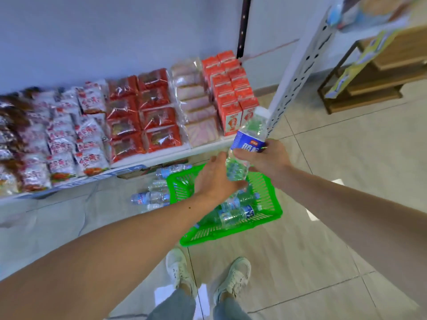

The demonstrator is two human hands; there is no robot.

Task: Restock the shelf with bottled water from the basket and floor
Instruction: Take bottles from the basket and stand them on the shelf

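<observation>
Starting at nine o'clock, you have the shelf [161,155] packed with snack packets [62,135], then red pouches [143,112], pale wrapped packs [196,105] and orange cartons [233,93] toward one o'clock. Below the shelf edge, near the centre, several loose bottles [150,197] lie on their sides on the floor [323,227], just beside the left wall of the green basket [265,197]. More bottles lie inside that basket, at about six o'clock from your hands.

Your left hand [217,179] reaches in from eight o'clock with fingers fairly straight and cupped wide against the lower part of the water bottle [248,137]; you cannot tell whether the fingers close behind it. That bottle is tilted, cap toward one o'clock, held in the air above the basket and in front of the shelf's right end.

Your right hand [268,158] comes in from four o'clock and grips the bottle around its blue label, fingers wrapped.

Further right, the white perforated upright [300,65] rises toward one o'clock, and a wooden stand [369,77] sits at two o'clock. Your white shoes [208,273] show at six o'clock.
</observation>
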